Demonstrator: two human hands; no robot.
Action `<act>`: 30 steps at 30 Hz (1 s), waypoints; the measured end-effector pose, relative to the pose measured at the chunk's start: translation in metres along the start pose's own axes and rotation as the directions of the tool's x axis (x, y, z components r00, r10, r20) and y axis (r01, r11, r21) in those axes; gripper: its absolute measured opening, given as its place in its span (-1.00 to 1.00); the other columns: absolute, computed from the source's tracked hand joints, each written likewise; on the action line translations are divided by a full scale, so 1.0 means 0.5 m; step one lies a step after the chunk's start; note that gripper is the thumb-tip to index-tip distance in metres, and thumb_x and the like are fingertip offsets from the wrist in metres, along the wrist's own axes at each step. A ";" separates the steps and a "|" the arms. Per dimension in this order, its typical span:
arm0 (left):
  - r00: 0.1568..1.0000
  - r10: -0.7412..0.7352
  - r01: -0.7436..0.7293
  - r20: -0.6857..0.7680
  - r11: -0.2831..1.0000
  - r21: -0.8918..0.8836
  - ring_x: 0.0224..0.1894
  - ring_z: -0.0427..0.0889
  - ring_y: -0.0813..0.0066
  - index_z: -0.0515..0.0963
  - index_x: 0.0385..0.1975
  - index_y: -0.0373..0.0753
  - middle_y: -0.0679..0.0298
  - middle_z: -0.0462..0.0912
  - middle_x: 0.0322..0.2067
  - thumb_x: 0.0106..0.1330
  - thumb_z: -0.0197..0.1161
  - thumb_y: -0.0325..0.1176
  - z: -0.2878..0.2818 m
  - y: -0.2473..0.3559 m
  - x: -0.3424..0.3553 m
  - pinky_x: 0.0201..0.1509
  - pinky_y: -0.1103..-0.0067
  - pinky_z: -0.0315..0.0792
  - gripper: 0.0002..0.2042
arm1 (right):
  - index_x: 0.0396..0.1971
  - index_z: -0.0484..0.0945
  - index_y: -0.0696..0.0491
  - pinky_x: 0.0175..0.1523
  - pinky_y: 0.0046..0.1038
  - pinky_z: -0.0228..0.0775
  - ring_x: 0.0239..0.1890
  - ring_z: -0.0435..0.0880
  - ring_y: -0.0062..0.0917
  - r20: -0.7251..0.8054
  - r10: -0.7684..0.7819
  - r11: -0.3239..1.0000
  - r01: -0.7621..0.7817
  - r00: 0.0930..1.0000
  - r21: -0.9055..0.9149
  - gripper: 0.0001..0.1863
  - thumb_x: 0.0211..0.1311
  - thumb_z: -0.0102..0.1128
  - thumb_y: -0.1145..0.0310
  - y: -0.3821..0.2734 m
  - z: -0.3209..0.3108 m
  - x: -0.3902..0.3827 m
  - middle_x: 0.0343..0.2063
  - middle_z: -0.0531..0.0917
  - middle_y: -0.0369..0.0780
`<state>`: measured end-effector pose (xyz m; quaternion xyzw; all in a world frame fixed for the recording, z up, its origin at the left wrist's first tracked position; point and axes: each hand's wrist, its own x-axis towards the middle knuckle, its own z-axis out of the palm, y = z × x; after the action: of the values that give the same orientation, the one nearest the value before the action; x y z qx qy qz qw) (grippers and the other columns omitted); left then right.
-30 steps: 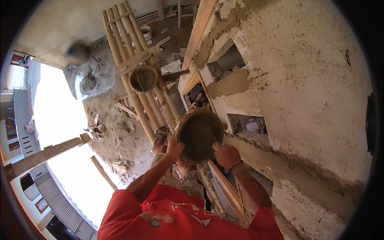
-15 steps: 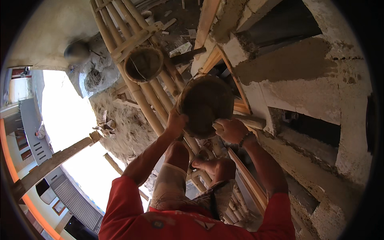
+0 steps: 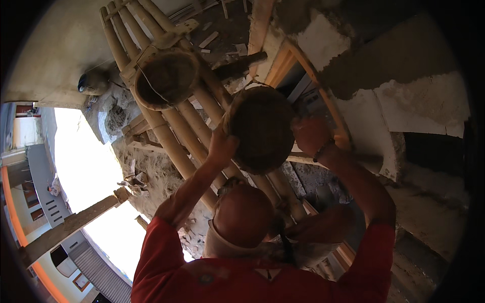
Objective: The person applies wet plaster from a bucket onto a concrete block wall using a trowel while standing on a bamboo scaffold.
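Note:
In front of me a dark round bucket stands tilted over the bamboo poles, its mouth facing me. Its inside is in shadow, so I cannot make out what it contains. My left hand is closed on the left side of the rim. At the right side of the rim my right hand is curled into a fist; whatever it grips is hidden in the dark. A second bucket, grey and crusted, with a thin wire handle across its mouth, rests on the poles at the upper left.
A bamboo pole platform runs from upper left down beneath me. On the right are a wooden frame and a partly plastered wall. A rounded dark container and a grey heap lie lower at left.
My right hand has moved from the bucket's lower right edge up and out to its right side. My left hand stays on the rim. My knees appear higher, and the view has shifted.

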<state>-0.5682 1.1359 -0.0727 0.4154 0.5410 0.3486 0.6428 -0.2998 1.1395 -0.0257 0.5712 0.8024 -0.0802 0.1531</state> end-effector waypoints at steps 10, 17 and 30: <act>0.996 0.083 -0.084 0.029 0.996 0.034 0.03 0.56 0.39 0.39 0.21 -0.34 0.15 0.61 -0.04 0.03 0.06 -0.59 0.005 -0.091 0.027 0.11 0.51 0.45 -0.40 | -0.12 0.54 -0.02 -0.16 -0.10 0.53 -0.25 0.69 -0.05 0.042 0.029 0.778 -0.049 0.999 0.627 -0.59 0.24 0.14 -0.04 -0.059 0.218 -0.067 -0.33 0.69 -0.05; 0.999 -0.029 0.027 -0.030 0.997 -0.076 -0.17 0.58 0.50 0.40 0.18 -0.34 0.23 0.59 -0.15 0.04 0.05 -0.60 0.004 -0.095 0.012 -0.11 0.57 0.50 -0.43 | -0.08 0.54 -0.08 -0.19 -0.12 0.53 -0.28 0.69 -0.04 0.074 0.157 0.738 -0.167 0.985 0.654 -0.57 0.22 0.17 -0.09 -0.047 0.171 -0.132 -0.41 0.69 -0.08; 0.991 -0.070 0.040 -0.113 0.967 -0.251 -0.15 0.61 0.43 0.44 0.09 -0.41 0.23 0.63 -0.15 -0.03 0.06 -0.66 -0.031 -0.157 -0.021 -0.05 0.55 0.51 -0.45 | -0.05 0.47 0.04 -0.08 -0.25 0.50 -0.19 0.68 -0.21 0.061 0.155 0.697 -0.153 0.986 0.700 -0.52 0.06 0.39 0.19 0.009 -0.034 -0.192 -0.32 0.67 -0.07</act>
<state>-0.5856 1.0966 -0.1413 0.2948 0.5423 0.4199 0.6653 -0.2695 1.0603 0.0230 0.6517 0.6611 -0.3651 -0.0705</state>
